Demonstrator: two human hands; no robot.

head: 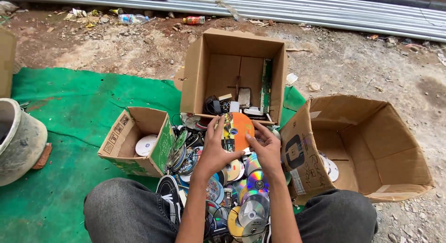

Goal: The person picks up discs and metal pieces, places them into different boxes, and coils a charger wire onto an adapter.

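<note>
Head view, looking down past both knees. Left hand (214,150) and right hand (266,147) together on one orange disc (237,130), held tilted up above the disc pile (232,192). Left fingers curled round the disc's left edge, thumb across the printed face; right thumb pressed near the lower right rim, fingers behind. Both closed on the disc, neither free.

Disc sits well above the heap, roughly level with the front lip of the tall middle box (234,75), which holds cables, a circuit board and small electronic scrap. Small left box (137,140) on the green mat (69,131) holds a single pale disc. Large right box (367,145), tipped toward the knees, shows a couple of white discs at its bottom. Grey bucket (18,138) at far left, corrugated metal sheet (278,8) along the top, litter on bare dirt.

Judgement on handling: looks like inspection of one disc from the pile. Best kept by rim and centre, not by the shiny side, since a thumb across the face smears it. Two-hand hold is steady but ties up both hands; passing to one hand at the edge would free the other. Loose discs below look slippery and overlapped, with cables threaded among them, so snagging is likely when lifting the next one. Whether the orange disc is cracked cannot be told.
</note>
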